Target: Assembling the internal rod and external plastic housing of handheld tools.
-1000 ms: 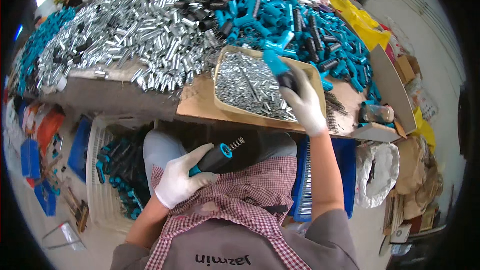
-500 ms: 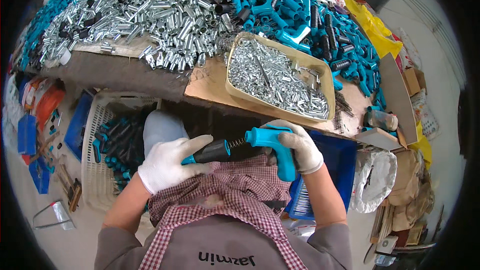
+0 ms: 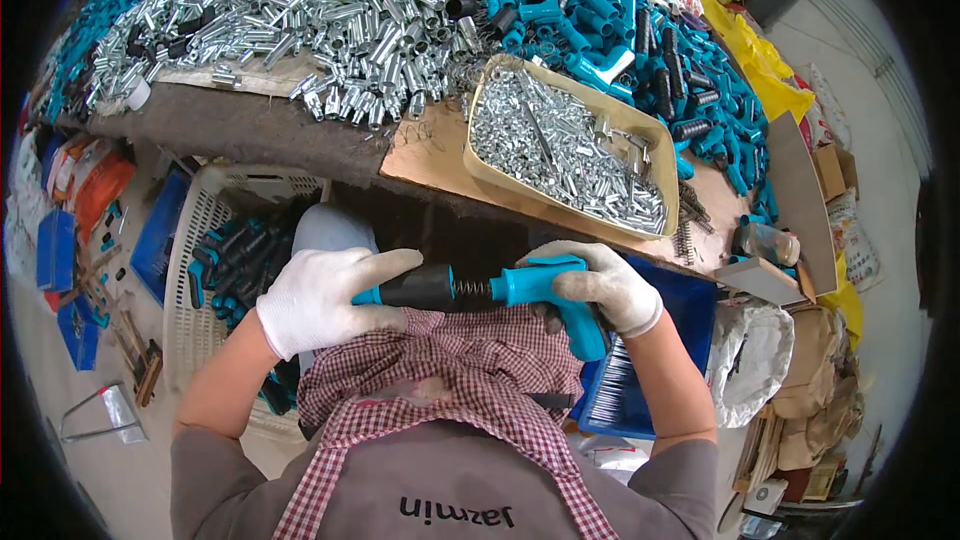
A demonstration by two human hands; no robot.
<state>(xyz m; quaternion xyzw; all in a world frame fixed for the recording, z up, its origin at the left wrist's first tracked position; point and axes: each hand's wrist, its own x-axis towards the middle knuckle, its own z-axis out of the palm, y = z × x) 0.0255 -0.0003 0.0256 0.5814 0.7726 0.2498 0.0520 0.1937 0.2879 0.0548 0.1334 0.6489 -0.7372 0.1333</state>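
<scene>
Over my lap, my gloved left hand [image 3: 315, 302] is closed round a black cylindrical sleeve [image 3: 420, 286] with a teal end piece. A teal pistol-shaped handle [image 3: 530, 282] is gripped by my gloved right hand [image 3: 615, 290], its grip part pointing down toward me. Between the two parts runs a coil spring [image 3: 472, 288]; it links the sleeve's right end to the handle's left end, and all three lie roughly in one line. The spring's ends are hidden inside the parts. Some of my right fingers are out of sight behind the handle.
A cream tray [image 3: 570, 211] of small metal pieces stands at the bench edge. Behind it are heaps of metal tubes [image 3: 370, 30] and teal handles [image 3: 590, 15]. A white crate [image 3: 190, 340] with black-and-teal parts sits at left, a blue bin [image 3: 680, 340] at right.
The black sleeve and teal handle now line up level, where the sleeve sat lower and tilted before. My left hand has shifted slightly left, my right slightly right and the view has shifted.
</scene>
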